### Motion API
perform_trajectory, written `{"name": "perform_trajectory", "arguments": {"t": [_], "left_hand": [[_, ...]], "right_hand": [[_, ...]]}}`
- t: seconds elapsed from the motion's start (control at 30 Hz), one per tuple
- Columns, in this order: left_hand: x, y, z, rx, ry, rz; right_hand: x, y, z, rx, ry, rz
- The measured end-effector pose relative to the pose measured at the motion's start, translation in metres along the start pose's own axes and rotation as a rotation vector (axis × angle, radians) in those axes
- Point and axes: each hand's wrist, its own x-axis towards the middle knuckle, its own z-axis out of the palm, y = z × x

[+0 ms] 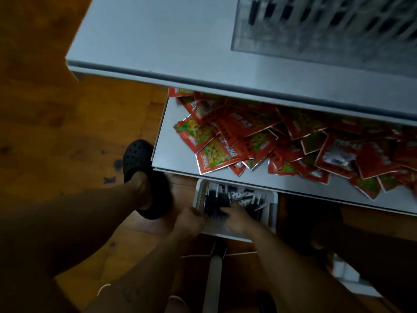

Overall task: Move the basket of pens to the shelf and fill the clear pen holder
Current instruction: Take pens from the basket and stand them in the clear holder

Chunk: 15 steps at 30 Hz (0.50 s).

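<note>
Left hand [190, 219] grips the rectangular white plastic basket [273, 211] — right hand [237, 221] among slim pens [234, 194], grip unclear

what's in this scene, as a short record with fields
basket: white, on the floor, partly under the lower shelf
pens: dark, piled in the basket
left grip: at the basket's left rim; hold unclear in the dim light
right grip: inside the basket, on the pens; hold unclear
holder: clear, on the top shelf, far right
packets: red, heaped on the lower shelf
shoe: black, left of the lower shelf
task state: basket not yet on a shelf
</note>
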Motion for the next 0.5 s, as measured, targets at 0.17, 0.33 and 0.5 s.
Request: {"name": "perform_trajectory", "arguments": {"t": [0.17,0.33,0.5], "left_hand": [[0.006,0.01,0.003,-0.097,0.036,0.034],[-0.008,0.018,-0.006,-0.126,0.057,0.047],[-0.036,0.048,-0.023,-0.05,0.085,0.151]], "right_hand": [[0.008,0.012,0.0,0.025,-0.032,0.057],[-0.009,0.005,-0.004,0.18,0.241,0.052],[-0.052,-0.011,-0.017,0.333,0.366,-0.052]]}}
